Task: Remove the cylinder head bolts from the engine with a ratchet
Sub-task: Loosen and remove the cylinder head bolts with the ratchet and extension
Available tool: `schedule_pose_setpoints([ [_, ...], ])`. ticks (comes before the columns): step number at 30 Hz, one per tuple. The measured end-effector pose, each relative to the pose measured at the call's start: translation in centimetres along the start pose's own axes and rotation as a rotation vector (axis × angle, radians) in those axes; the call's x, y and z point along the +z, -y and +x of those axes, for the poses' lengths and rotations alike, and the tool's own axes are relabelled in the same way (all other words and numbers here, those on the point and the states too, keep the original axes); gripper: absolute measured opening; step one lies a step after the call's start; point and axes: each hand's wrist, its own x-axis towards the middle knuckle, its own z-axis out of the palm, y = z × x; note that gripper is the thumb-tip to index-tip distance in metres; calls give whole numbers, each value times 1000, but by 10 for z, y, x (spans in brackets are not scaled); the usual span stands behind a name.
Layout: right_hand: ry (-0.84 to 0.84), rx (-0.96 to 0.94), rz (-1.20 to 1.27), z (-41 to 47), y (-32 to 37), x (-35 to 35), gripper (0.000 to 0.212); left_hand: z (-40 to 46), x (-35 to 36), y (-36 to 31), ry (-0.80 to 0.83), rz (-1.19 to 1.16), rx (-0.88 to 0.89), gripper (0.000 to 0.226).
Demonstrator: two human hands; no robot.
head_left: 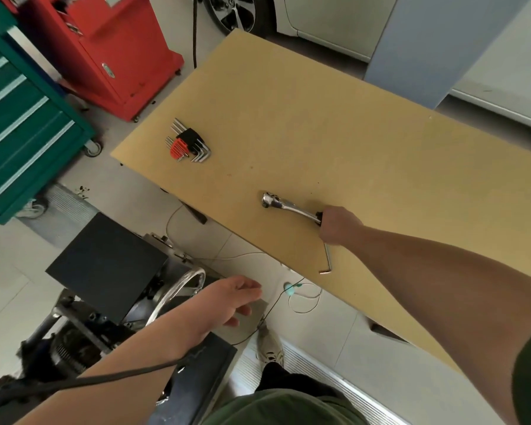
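The left hand (238,297) hangs low over the engine stand (105,302), fingers relaxed and apart, holding nothing. Farther out, the right hand (337,225) is curled round the handle of the ratchet (288,207) lying on the tan table (319,133). Its long axis runs diagonally, head pointing away and left. Best to lift it level, clear of the loose hex key (328,260) beside the wrist, with the hex key set (188,145) beyond

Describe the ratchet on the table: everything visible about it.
The ratchet is shiny chrome metal with a rounded drive head at its far-left end and a dark grip at the other. It lies flat on the tan tabletop, angled toward the near right. The right hand grips its handle end, hiding most of the grip.
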Motion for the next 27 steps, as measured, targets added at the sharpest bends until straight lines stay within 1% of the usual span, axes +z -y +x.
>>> schedule_pose_setpoints([
  [3, -15, 29, 39, -1, -8, -3, 21, 3, 2, 0, -16, -35, -15, 18],
  [6, -1, 58, 165, -12, -5, -15, 19, 5, 3, 0, -56, -100, -30, 15],
  [7, 21, 67, 249, -17, -1, -19, 15, 5, 2, 0, -73, -138, -26, 15],
  [9, 115, 123, 525, -35, 11, -28, 4, 3, -2, -3, -104, -240, -9, 14],
  [11, 240, 156, 782, -65, 30, -40, 10, -1, -6, -9, -112, -364, 3, 16],
  [14, 358, 6, 993, -123, 78, -54, 11, -14, -12, -25, -106, -517, 25, 31],
  [16, 394, -130, 1072, -160, 118, -57, 9, -29, -20, -33, -57, -628, 120, 44],
  [17, 376, -202, 1036, -176, 140, -55, 11, -39, -24, -34, -30, -691, 191, 53],
  [18, 334, -271, 948, -190, 159, -52, 17, -49, -28, -35, -24, -756, 244, 62],
  [20, 226, -391, 690, -215, 201, -42, 20, -77, -41, -27, -117, -923, 275, 73],
  [21, 163, -431, 567, -227, 223, -35, 26, -93, -49, -18, -183, -1009, 283, 72],
  [23, 97, -527, 423, -254, 262, -24, 46, -124, -65, 6, -280, -1144, 308, 56],
  [24, 109, -573, 394, -267, 280, -19, 52, -140, -73, 21, -304, -1216, 331, 43],
  [25, 154, -611, 389, -281, 297, -16, 59, -157, -81, 38, -328, -1306, 353, 31],
  [27, 302, -672, 406, -306, 327, -11, 74, -190, -96, 74, -370, -1450, 404, 17],
])
